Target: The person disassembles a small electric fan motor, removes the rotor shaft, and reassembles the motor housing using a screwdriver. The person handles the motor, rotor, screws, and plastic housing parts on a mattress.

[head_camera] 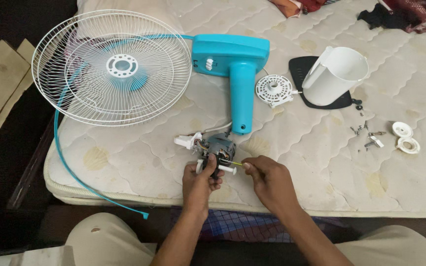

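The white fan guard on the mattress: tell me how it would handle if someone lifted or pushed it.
The white fan guard is thin open wire, so probably light for its size. Its wires may flex under a squeeze. It overhangs the mattress edge, so a push leftward could tip it off.

Grey fan motor [217, 150], wires and white shaft showing, sits upright just below the blue stand [241, 98], a thin yellow-tipped screwdriver [237, 163] touching it.

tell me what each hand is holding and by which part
The left hand grips the fan motor by its near, lower end. The right hand pinches a thin yellowish tool by its handle end, tip toward the motor.
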